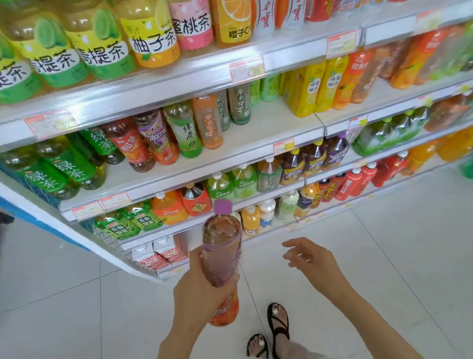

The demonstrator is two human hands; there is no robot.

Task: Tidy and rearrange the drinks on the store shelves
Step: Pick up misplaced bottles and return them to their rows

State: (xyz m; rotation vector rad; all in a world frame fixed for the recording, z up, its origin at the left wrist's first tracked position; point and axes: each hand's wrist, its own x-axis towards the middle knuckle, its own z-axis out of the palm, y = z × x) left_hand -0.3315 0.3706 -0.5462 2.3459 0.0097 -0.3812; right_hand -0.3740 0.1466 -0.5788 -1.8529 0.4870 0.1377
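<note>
My left hand (195, 294) grips a tall tea bottle (221, 249) with a purple cap and a purple-and-orange label, held upright in front of the lower shelves. My right hand (307, 256) hovers to the right of the bottle, fingers spread and relaxed, holding nothing. On the second shelf (255, 146) stand green tea bottles (65, 168), a red iced tea bottle (132, 145), a matching purple-labelled bottle (157, 137) and more. There is a bare stretch of that shelf to the right of an orange-labelled bottle (209, 121).
The top shelf holds big yellow-green tea bottles (46, 44) and orange drinks. Lower shelves carry large bottles (218, 186) and cartons (161, 251). Price tags (247, 69) line the shelf edges. My sandalled feet (277, 327) stand on white floor tiles.
</note>
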